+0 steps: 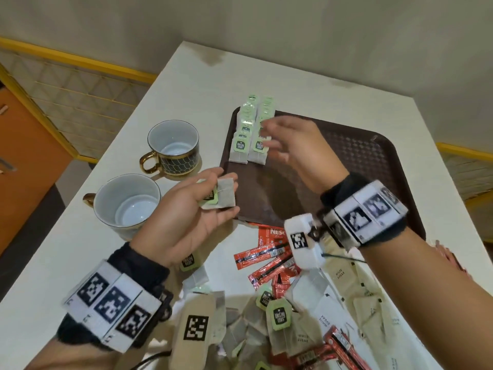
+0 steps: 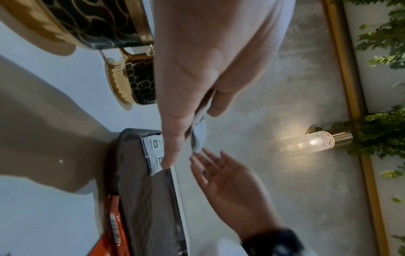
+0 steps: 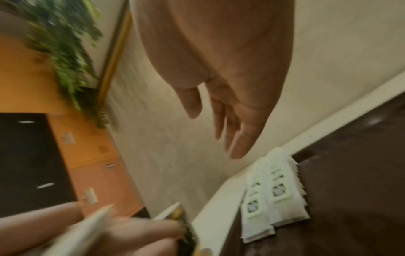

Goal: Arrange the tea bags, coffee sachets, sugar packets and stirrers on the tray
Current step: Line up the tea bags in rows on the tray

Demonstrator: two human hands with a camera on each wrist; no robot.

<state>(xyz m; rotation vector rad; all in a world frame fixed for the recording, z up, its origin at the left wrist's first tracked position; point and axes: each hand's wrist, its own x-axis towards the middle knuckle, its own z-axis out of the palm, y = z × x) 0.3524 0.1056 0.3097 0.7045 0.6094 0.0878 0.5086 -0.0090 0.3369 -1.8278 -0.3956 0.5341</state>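
- Left hand, palm up, pinched one tea bag just off the tray near-left rim.
- Right hand, grip loose and empty, hovered beside the tea-bag rows.
- Judged: held bag lay near-left of the rows, right hand nearer.
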